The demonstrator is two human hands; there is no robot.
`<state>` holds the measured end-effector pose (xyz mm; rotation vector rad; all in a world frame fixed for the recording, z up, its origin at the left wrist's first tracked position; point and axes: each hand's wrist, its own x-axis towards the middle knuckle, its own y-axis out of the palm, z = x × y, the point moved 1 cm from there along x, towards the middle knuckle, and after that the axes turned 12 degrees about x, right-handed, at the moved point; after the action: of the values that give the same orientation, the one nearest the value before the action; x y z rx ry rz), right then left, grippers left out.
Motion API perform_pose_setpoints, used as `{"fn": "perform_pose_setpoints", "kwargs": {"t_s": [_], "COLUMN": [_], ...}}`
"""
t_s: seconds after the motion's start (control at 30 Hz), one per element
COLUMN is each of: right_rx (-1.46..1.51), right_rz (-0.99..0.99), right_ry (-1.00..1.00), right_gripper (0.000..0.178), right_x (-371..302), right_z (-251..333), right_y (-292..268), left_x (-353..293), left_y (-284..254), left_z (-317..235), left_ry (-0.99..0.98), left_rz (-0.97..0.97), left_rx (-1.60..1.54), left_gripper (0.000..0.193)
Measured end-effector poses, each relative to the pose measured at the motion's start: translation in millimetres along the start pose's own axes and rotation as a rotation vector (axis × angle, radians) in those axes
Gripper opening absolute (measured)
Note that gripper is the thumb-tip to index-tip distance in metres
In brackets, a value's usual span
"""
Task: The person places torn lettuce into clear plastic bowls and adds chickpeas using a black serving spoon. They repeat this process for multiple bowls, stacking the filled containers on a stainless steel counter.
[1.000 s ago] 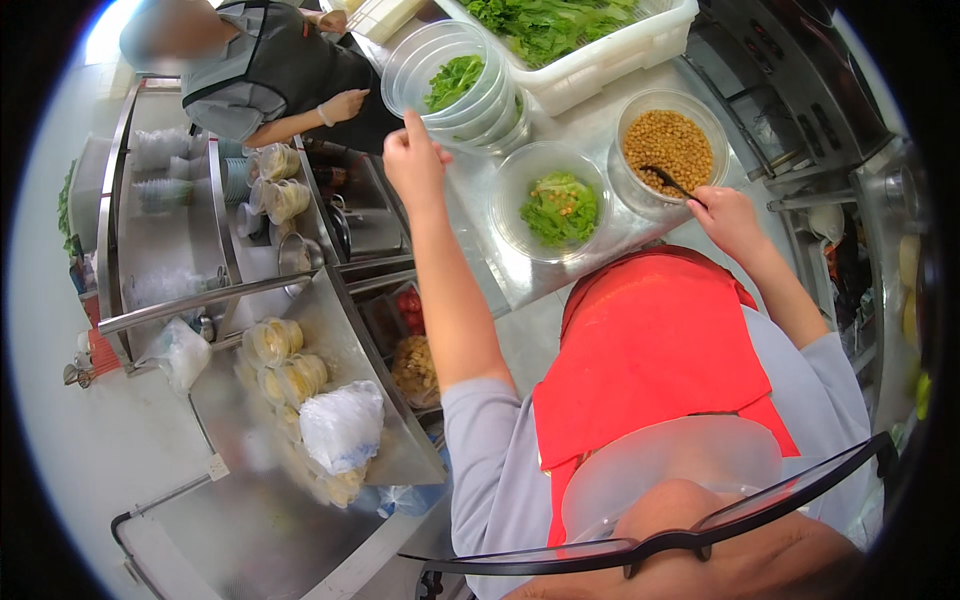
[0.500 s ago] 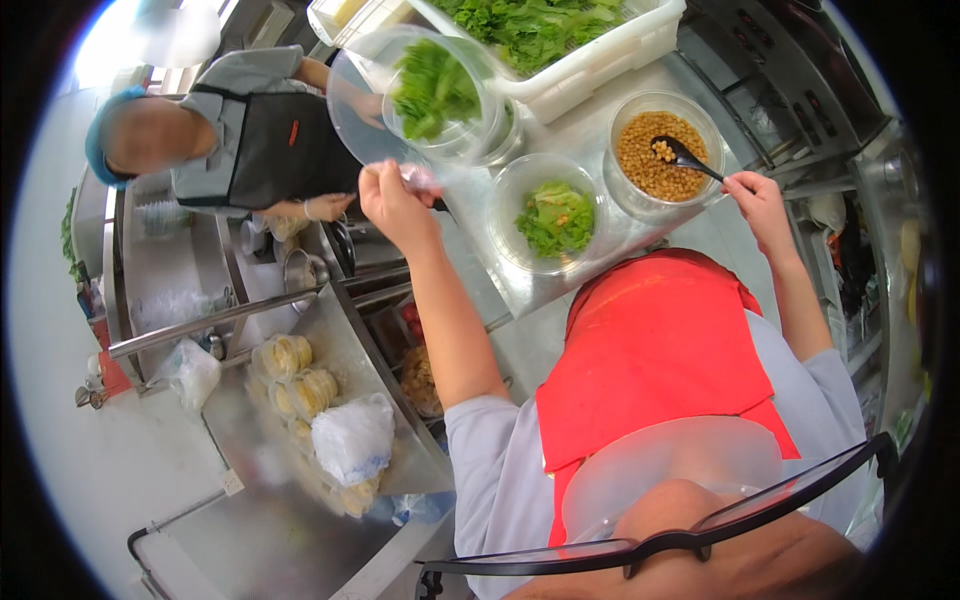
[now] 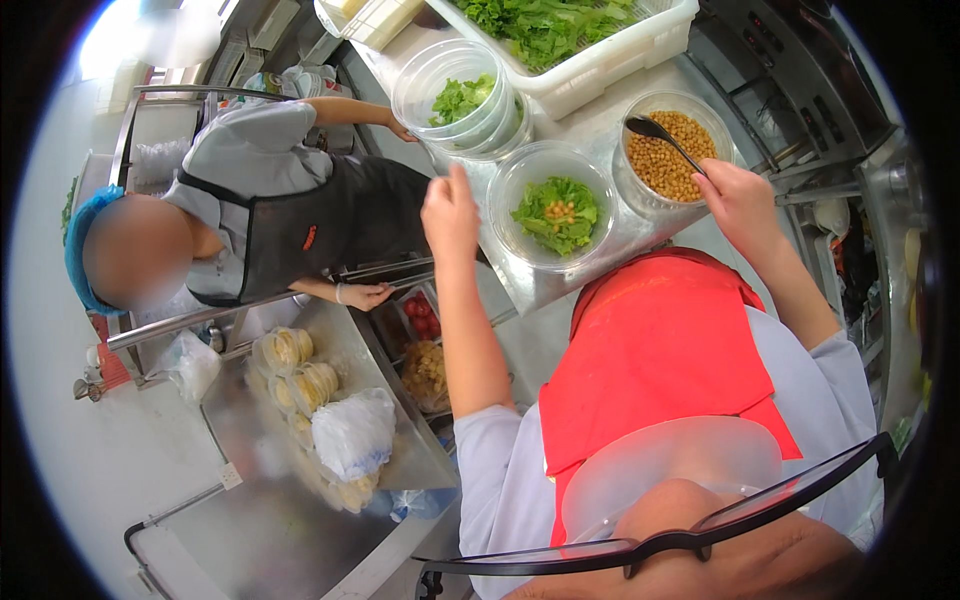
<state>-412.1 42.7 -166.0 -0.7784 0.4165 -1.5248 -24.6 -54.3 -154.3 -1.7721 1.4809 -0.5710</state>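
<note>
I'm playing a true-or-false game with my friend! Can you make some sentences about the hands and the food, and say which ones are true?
1. The right hand holds a black spoon. True.
2. The left hand holds the spoon too. False: it is away from the spoon, near the stacked bowls.
3. A few golden beans lie on the lettuce in the single clear bowl. True.
4. The bean tub stands left of that bowl. False: it stands right.
5. The person's apron is red. True.

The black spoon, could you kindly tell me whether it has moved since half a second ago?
Yes: the black spoon in the right hand has shifted toward the upper-left rim of the clear bean tub.
</note>
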Motion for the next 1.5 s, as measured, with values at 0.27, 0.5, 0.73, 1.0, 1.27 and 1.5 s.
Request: {"fn": "perform_pose_setpoints", "kwargs": {"t_s": [0.27, 0.5, 0.73, 1.0, 1.27, 1.5], "right_rx": [-0.036, 0.533, 0.678, 0.848, 0.218, -0.122], "right_rz": [0.219, 0.007, -0.094, -0.102, -0.055, 0.237], "right_ry": [0.177, 0.477, 0.604, 0.461, 0.019, 0.141], "right_gripper": [0.024, 0.026, 0.023, 0.018, 0.013, 0.023], "right_x": [-33, -39, -39, -11, 5, -21], "right_z": [-63, -84, -74, 4, 33, -42], "right_y": [38, 17, -6, -41, -1, 36], "left_x": [84, 111, 67, -45, -23, 101], "left_y": [4, -4, -23, -21, -1, 4], "left_z": [-56, -57, -34, 3, 13, -11], "left_ry": [-0.04, -0.143, 0.073, 0.133, 0.157, -0.075], "left_rz": [-0.178, -0.075, -0.217, 0.209, -0.135, -0.106], "left_rx": [-0.027, -0.109, -0.693, -0.415, 0.12, -0.185], "left_gripper": [0.067, 0.041, 0.017, 0.025, 0.047, 0.05]}}
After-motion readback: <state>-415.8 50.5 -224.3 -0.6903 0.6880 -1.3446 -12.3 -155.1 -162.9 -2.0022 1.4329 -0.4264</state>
